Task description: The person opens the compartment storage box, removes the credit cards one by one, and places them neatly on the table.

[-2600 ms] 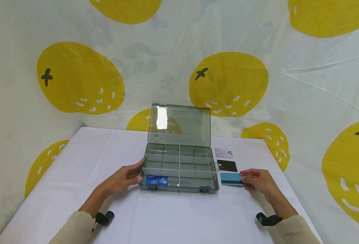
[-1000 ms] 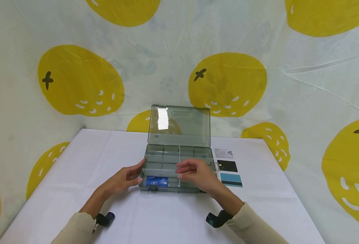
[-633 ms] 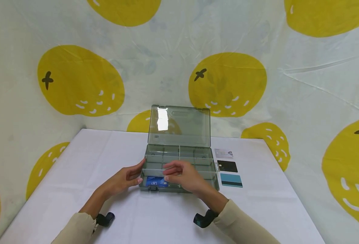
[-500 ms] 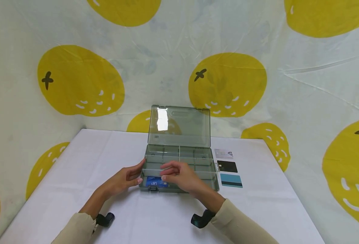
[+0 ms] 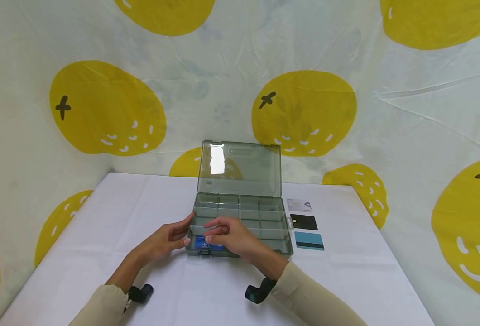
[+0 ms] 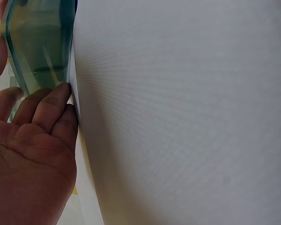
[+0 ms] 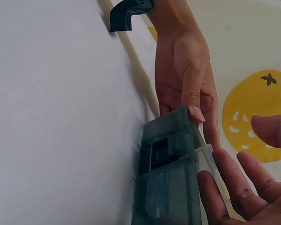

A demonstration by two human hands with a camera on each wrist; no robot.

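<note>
A smoky clear plastic compartment box (image 5: 270, 233) stands with its lid (image 5: 256, 170) raised. My left hand (image 5: 160, 240) grips its left side, thumb at the front corner and fingers along the wall, as the left wrist view shows beside the box (image 6: 42, 42). Over the front-left compartment hovers my right hand (image 5: 237, 237), its fingers loosely bent. Beneath its fingertips lies a blue card (image 5: 201, 242) marked VIP, its right part partly covered. The right wrist view shows nothing between the right hand's (image 7: 253, 194) spread thumb and fingers.
Right of the box, three cards lie in a column on the white-covered table (image 5: 166, 290): a white card (image 5: 299, 204) at the back, a black card (image 5: 305, 222), and a teal card (image 5: 311, 238) with a dark stripe. A fruit-print cloth (image 5: 223, 86) hangs behind.
My right hand has left the teal card and moved left across the box to above the blue card. The left hand stays on the box; the cards lie almost where they were.
</note>
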